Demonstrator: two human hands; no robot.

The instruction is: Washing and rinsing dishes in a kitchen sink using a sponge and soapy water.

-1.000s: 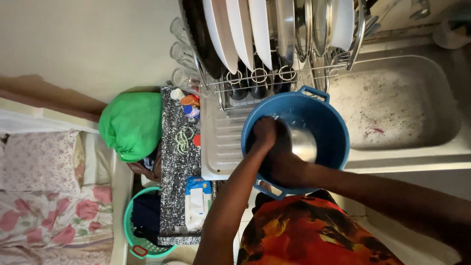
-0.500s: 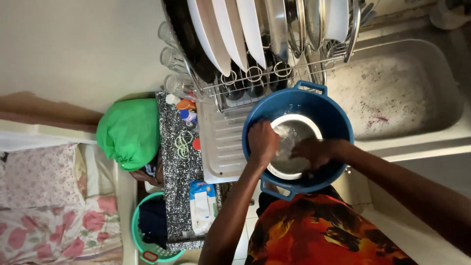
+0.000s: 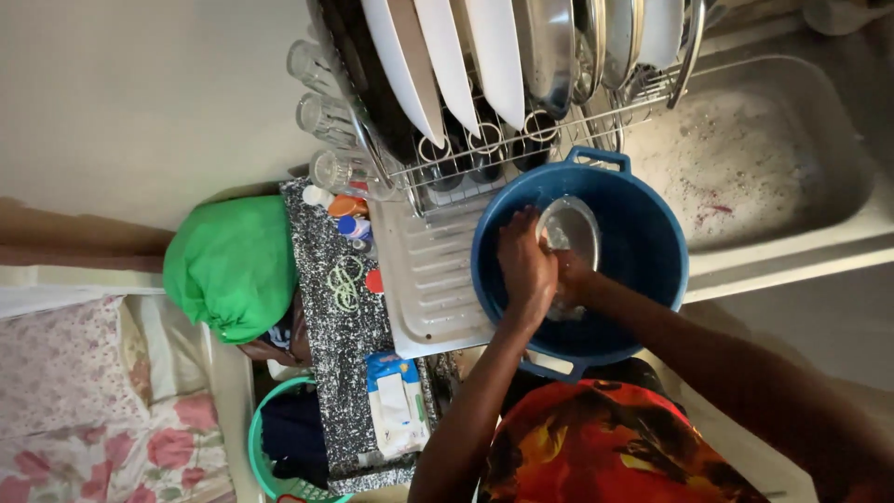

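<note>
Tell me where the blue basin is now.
In the head view, the blue basin sits right of centre, between the ribbed drainboard and the sink, just below the dish rack.

A glossy blue plastic basin (image 3: 652,270) holds a clear, wet-looking glass lid (image 3: 570,233) in the grip of the left hand (image 3: 526,270) and right hand (image 3: 570,278), beside a dull steel sink (image 3: 773,168) flecked with suds. Above it a wire metal rack (image 3: 521,140) carries smooth white glazed plates (image 3: 447,56), polished steel dishes (image 3: 559,47) and clear glass tumblers (image 3: 321,116), over a ribbed matt plastic drainboard (image 3: 419,279). A speckled, stone-like counter (image 3: 335,373) lies next to a shiny green cloth bundle (image 3: 233,265) and floral printed fabric (image 3: 65,410).
</note>
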